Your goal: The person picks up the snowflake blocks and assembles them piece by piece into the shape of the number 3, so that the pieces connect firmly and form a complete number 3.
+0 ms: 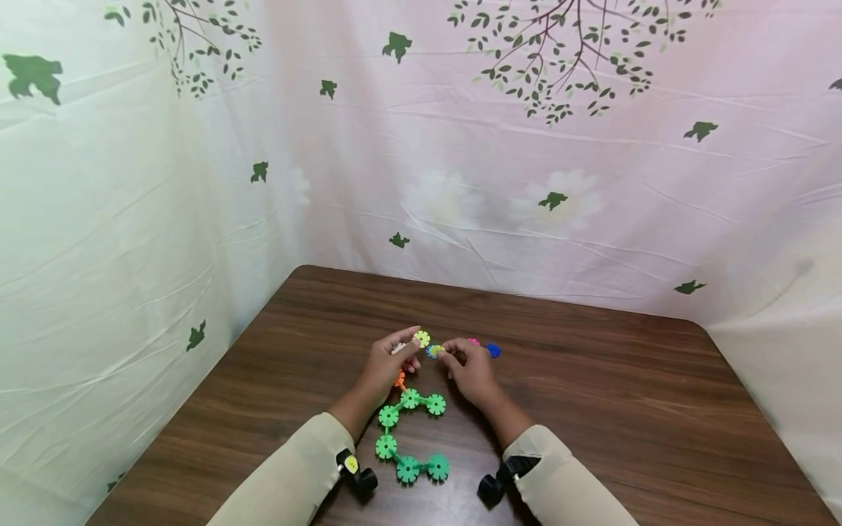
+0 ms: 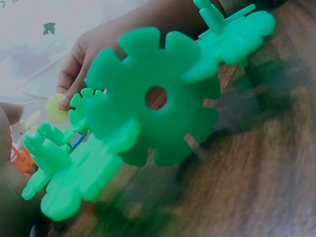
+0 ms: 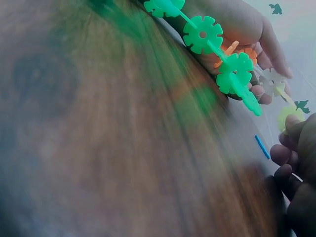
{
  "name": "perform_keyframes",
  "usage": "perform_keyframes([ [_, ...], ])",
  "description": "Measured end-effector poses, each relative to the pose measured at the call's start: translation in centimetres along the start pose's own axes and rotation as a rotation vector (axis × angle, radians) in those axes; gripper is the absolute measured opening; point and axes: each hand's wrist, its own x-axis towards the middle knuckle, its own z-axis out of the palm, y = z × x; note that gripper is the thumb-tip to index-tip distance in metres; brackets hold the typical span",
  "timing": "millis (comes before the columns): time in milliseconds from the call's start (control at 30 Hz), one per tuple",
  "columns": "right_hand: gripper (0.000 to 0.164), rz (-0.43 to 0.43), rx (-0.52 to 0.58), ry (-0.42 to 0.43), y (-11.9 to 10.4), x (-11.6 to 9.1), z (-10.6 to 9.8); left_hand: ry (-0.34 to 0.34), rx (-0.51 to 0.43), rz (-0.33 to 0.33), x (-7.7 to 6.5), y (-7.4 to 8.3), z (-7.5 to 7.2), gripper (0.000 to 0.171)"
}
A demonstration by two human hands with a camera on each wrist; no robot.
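Note:
A chain of notched flower-shaped plastic discs, with green discs (image 1: pixel 386 446) in a curve, leads up to an orange disc (image 1: pixel 400 378) and a white disc (image 3: pixel 271 83). My left hand (image 1: pixel 380 371) holds the chain's far end at the white disc, the thumb and fingers around it. A yellow disc (image 1: pixel 422 339) stands out beyond the left fingertips. My right hand (image 1: pixel 472 371) pinches another yellow disc (image 3: pixel 288 118) between thumb and fingertips, close to the left hand. Behind that pinched disc, a blue disc (image 1: pixel 430 352) shows partly. In the left wrist view, a large green disc (image 2: pixel 153 96) blocks much of the hands.
A pink disc (image 1: pixel 473 341) and a dark blue disc (image 1: pixel 492 351) lie just beyond the right hand. The brown wooden table (image 1: pixel 625 394) runs back to a hanging cloth (image 1: pixel 460 161) with leaf prints. Both sleeves carry black wrist cameras (image 1: pixel 493 488).

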Motion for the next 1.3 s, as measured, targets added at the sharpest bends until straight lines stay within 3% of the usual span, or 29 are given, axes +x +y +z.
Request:
perform_keyframes([
  [433,0.003,-0.152,0.015,0.113,0.19,0.11,-0.04,0.005,0.042,-0.003,-0.14,0.16,0.12,0.046],
  [967,0.004,-0.132,0.0,0.102,-0.33,0.11,-0.27,0.01,0.042,-0.007,-0.03,0.12,0.2,0.046],
  [1300,0.007,-0.156,0.057,0.081,-0.38,0.11,-0.13,-0.013,0.081,0.0,-0.11,0.13,0.14,0.045],
])
